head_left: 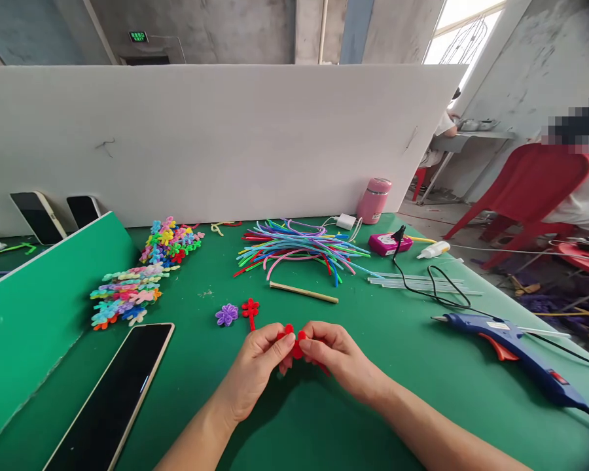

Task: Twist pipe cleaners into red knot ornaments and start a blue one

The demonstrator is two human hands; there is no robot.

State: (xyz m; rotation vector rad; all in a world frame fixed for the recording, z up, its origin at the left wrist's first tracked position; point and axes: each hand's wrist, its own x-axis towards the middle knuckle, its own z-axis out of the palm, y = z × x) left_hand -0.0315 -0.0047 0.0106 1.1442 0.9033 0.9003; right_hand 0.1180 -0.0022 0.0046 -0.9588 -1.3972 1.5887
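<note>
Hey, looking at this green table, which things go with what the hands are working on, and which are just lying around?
In use:
left hand and right hand, both pinching a red fuzzy pipe-cleaner piece
loose bundle of coloured pipe cleaners
finished pipe-cleaner flowers in a pile
blue glue gun

Lying about:
black phone
pink bottle
white charger

Green table point(422, 366): phone point(112, 396) front-left, pile of finished pipe-cleaner flowers point(142, 275), loose purple flower point(226, 314) and red flower point(250, 309), pipe-cleaner bundle point(299, 252), wooden stick point(303, 292), glue sticks point(417, 281), blue glue gun point(515, 350) right, pink bottle point(374, 199) at back.
</note>
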